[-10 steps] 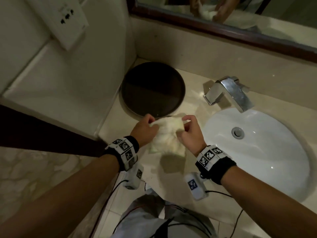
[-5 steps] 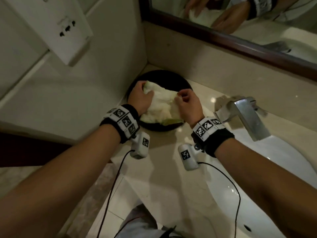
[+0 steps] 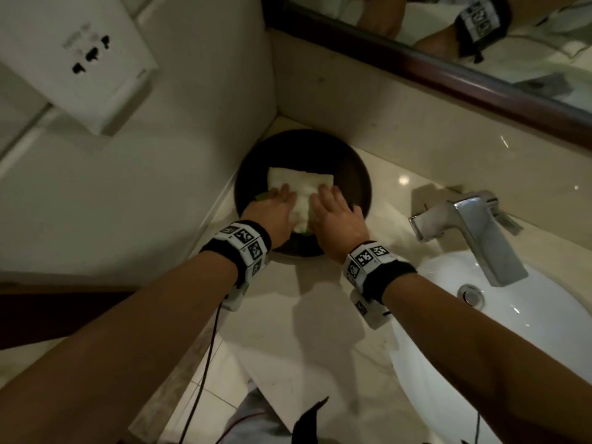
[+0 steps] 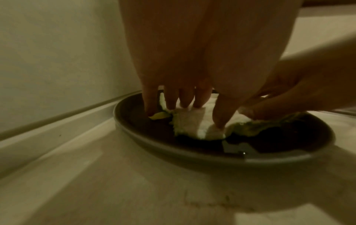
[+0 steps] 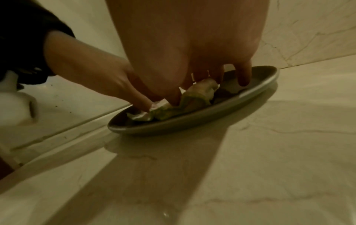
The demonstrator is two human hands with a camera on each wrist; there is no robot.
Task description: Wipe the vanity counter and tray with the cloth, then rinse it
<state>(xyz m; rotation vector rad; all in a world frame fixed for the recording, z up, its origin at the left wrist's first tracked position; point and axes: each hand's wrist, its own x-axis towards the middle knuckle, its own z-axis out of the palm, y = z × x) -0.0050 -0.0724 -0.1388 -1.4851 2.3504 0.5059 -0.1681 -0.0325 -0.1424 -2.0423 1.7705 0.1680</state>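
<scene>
A white cloth [image 3: 304, 182] with a green edge lies spread flat in the dark round tray [image 3: 349, 168], which stands in the counter's back left corner. My left hand [image 3: 278, 203] presses on the cloth's left half with straight fingers. My right hand [image 3: 333, 208] lies flat on its right half. In the left wrist view my left hand's fingertips [image 4: 183, 105] push down on the cloth [image 4: 190, 121] inside the tray's rim [image 4: 173, 146]. The right wrist view shows my right hand [image 5: 202, 85] on the bunched near edge of the cloth [image 5: 192, 97].
The pale marble counter [image 3: 320, 315] runs toward me from the tray. A chrome faucet [image 3: 474, 225] and a white sink [image 3: 528, 331] sit to the right. A framed mirror [image 3: 480, 75] hangs behind, and a wall socket [image 3: 89, 56] is on the left wall.
Both hands carried the bunched cloth from above the counter onto the tray. They let go of their pinch and now press it flat with straight fingers.
</scene>
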